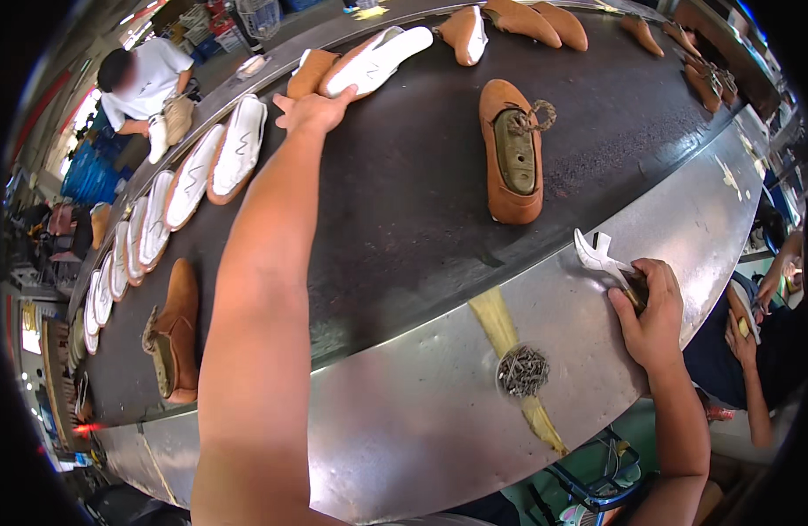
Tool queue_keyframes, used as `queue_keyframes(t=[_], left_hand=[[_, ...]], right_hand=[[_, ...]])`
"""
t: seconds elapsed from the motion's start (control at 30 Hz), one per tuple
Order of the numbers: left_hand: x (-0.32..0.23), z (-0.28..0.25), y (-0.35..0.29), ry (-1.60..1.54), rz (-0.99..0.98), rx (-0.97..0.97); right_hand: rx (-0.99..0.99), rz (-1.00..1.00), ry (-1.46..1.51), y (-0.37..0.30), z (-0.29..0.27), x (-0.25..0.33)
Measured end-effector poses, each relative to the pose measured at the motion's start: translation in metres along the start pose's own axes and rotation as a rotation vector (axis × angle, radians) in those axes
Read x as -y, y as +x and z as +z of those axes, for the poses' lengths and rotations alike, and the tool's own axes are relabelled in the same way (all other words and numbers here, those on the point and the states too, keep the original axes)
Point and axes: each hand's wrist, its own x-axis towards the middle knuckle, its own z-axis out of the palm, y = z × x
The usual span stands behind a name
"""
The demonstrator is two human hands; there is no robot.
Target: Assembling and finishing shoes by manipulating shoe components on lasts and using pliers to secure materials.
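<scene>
A dark belt [395,202] lies beyond your metal bench [386,430]. At the belt's far side, a white-soled shoe [377,61] touches your left hand [314,111], its fingers spread; your right hand [656,317], nearer you, grasps a hammer [604,259].

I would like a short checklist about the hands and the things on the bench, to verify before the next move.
1. Left hand at a white-soled shoe: ok, touching it.
2. Left hand's grip firm: cannot tell.
3. Right hand free: not ok, it holds a metal tool.
4. Small metal pieces gathered together: ok, apart from the right hand.
5. Nearby brown shoe with a rope loop, opening upward: ok.
</scene>
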Motion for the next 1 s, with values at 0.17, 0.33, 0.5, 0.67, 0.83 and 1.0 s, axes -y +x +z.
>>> queue_keyframes(t=[0.17,0.33,0.5,0.67,0.83,1.0], left_hand=[[0.047,0.011,0.047,0.006,0.122,-0.125],[0.027,0.013,-0.029,-0.134,0.124,-0.021],[0.034,0.002,-0.029,0.16,0.465,-0.351],[-0.019,0.016,-0.001,0.18,0.485,-0.287],[-0.055,-0.008,-0.011,0.268,0.19,0.114],[-0.033,-0.04,-0.041,0.362,0.308,-0.123]], right_hand=[[-0.004,-0.005,0.046,0.007,0.01,0.012],[-0.051,-0.028,-0.007,0.0,0.007,0.006],[-0.039,-0.015,0.003,-0.003,0.008,0.009],[-0.026,-0.009,0.017,0.0,0.005,0.009],[-0.015,0.009,0.038,0.002,0.007,0.007],[-0.014,0.02,0.035,0.005,-0.003,0.008]])
